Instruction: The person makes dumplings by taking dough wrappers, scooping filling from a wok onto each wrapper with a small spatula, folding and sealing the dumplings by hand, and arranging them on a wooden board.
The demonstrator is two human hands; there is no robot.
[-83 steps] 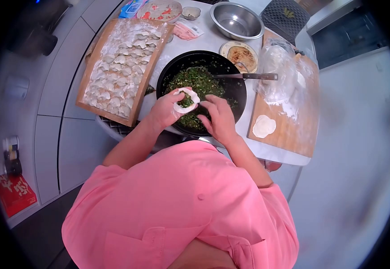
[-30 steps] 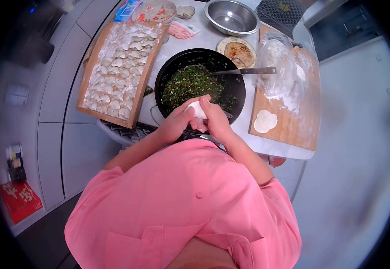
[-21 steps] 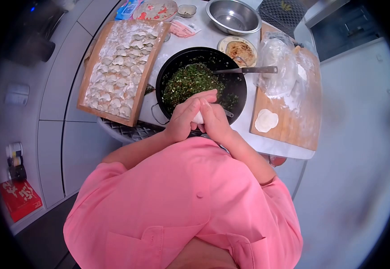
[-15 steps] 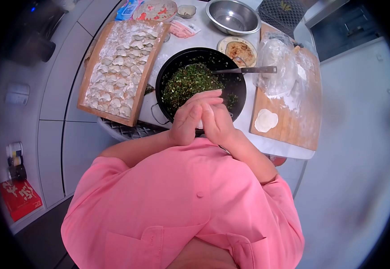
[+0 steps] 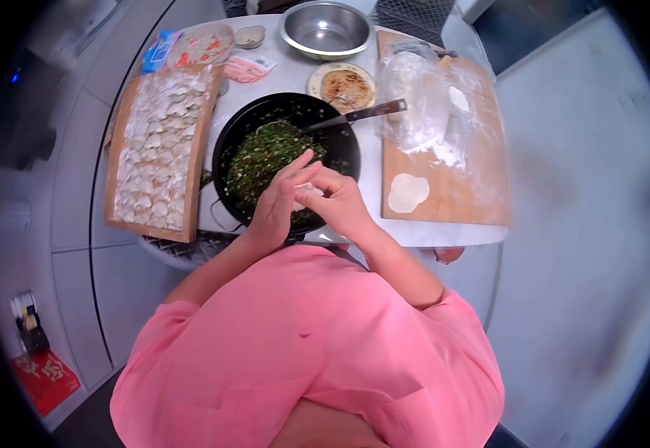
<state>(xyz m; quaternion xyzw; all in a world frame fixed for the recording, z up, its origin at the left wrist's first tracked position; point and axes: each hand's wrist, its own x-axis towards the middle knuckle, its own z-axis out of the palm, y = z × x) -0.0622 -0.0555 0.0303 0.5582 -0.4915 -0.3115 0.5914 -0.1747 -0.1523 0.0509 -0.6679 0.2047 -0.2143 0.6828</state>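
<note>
Over the near edge of a black pot (image 5: 224,138), both my hands are on one pale dumpling (image 5: 308,191), partly covered by fingers. My left hand (image 5: 271,211) cups it from the left, some fingertips stretched upward. From the other side, the thumb and bent fingers of my right hand (image 5: 342,205) pinch its edge. Chopped green filling (image 5: 273,157) is heaped in the pot below. A spoon or spatula with a dark handle (image 5: 376,111) leans across the pot's rim, its lower end in the filling.
Left of the pot, a floured wooden board (image 5: 194,179) bears rows of dumplings (image 5: 161,157). Two overlapping dough wrappers (image 5: 408,193) lie on the right board (image 5: 452,205), near a plastic bag (image 5: 422,97). Behind stand a plate with a browned flatbread (image 5: 346,88) and a steel bowl (image 5: 326,30).
My hands have come apart from a tight clasp, and the dumpling now shows between them. The camera view has shifted, so the table's things appear farther left.
</note>
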